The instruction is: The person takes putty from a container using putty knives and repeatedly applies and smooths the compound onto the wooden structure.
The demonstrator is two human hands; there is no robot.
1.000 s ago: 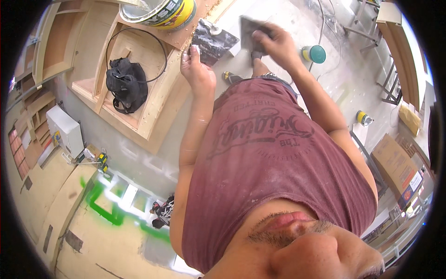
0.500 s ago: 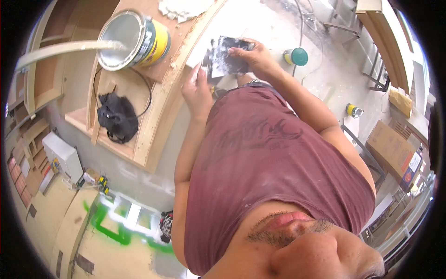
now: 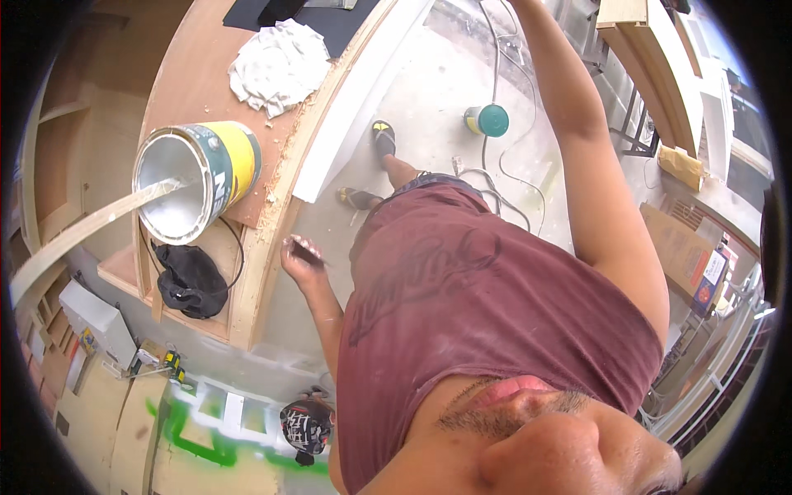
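My left hand (image 3: pixel 301 257) hangs beside the curved wooden bench edge (image 3: pixel 264 247), with its fingers closed on a thin dark piece that looks like sandpaper (image 3: pixel 307 252). My right arm (image 3: pixel 577 140) reaches up past the top of the picture, so that hand is hidden. An open paint can (image 3: pixel 202 177) with a yellow and dark label stands on the bench, and a long pale stir stick (image 3: pixel 82 233) rests in it. A crumpled white rag (image 3: pixel 280 66) lies beyond the can. Dark sheets (image 3: pixel 330 16) lie at the bench's far end.
A white board (image 3: pixel 355 99) leans along the bench edge. A black bag-like thing (image 3: pixel 191 280) sits on a lower shelf. On the concrete floor are a teal can (image 3: pixel 488 120), cables (image 3: pixel 503 177) and my sandalled feet (image 3: pixel 381 140). Wooden panels (image 3: pixel 652 66) and cardboard (image 3: pixel 681 247) stand at right.
The view has swung down and left along the bench. Both hands were together on a dark sheet; now my left hand is low by the bench edge and my right arm is raised out of view.
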